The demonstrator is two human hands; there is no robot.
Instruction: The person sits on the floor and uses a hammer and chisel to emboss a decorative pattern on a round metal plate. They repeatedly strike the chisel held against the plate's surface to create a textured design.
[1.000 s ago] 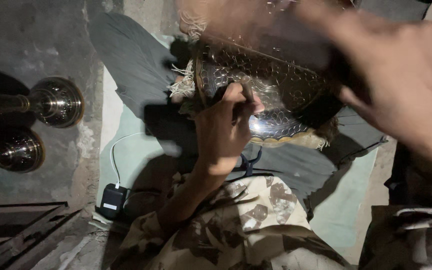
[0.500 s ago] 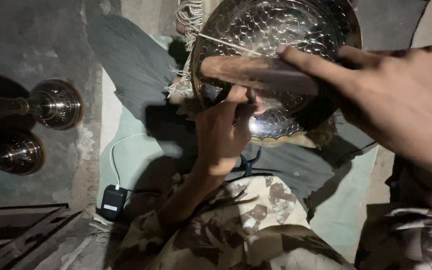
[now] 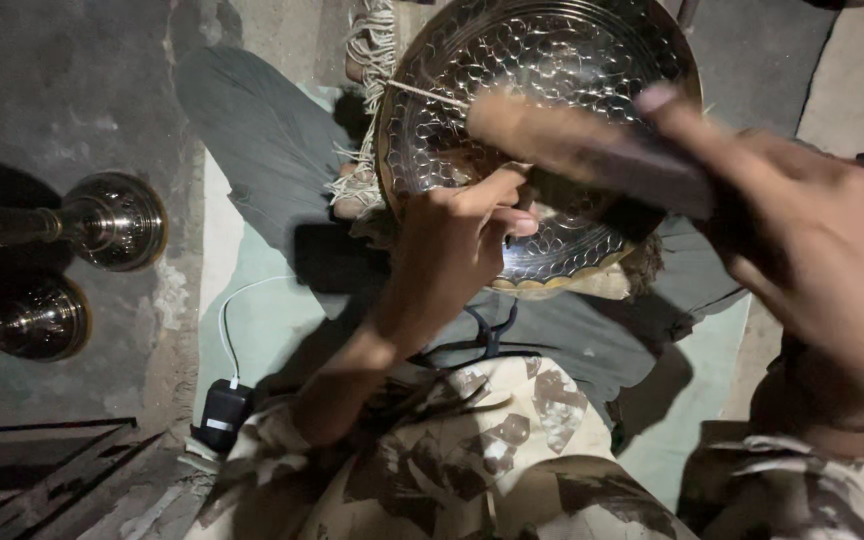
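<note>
The hammered metal dish [image 3: 542, 120] is filling the upper middle, with the left hand [image 3: 452, 255] pressing against its 7 o'clock rim and the right hand [image 3: 812, 260] holding a dark wooden tool [image 3: 592, 155] across its face, blocking any approach from 3 o'clock. Two metal stands [image 3: 112, 220] are lying at 9 o'clock on the floor [image 3: 52, 100]. A black charger [image 3: 222, 412] and its white cable are sitting at 8 o'clock. Bare floor is lying open toward 10 o'clock.

There is a single view, from a camera on the person's head, looking steeply down onto their lap and the floor. It sits close: the right hand [image 3: 822, 260] looms blurred at three o'clock, the round metal tray [image 3: 542, 130] at twelve.
</note>
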